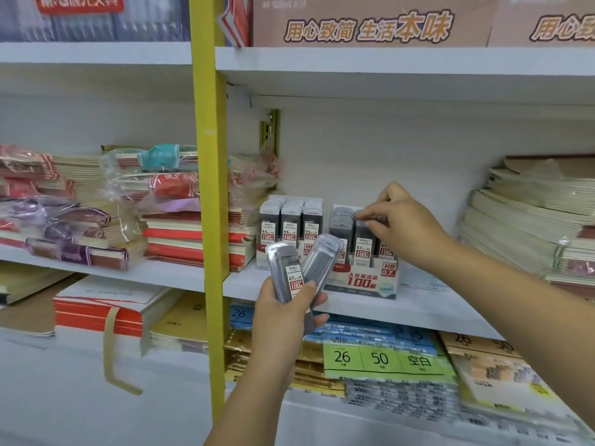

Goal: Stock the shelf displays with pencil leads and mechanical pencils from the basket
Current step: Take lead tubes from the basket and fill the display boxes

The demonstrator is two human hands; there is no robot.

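Note:
Two display boxes of pencil leads stand on the middle shelf (418, 304): a 0.5 box (289, 233) on the left and an HB 0.7 box (363, 278) on the right. My left hand (283, 313) grips several clear lead packs (299, 272), fanned out in front of the 0.5 box. My right hand (399, 220) pinches the top of one lead pack (363, 233) standing in the middle row of the 0.7 box. The basket is out of sight.
A yellow upright post (209, 188) divides the shelving. Stacks of notebooks (193, 226) lie left of the boxes and another stack (528, 220) lies to the right. Paper pads with green and blue labels (380, 358) fill the shelf below.

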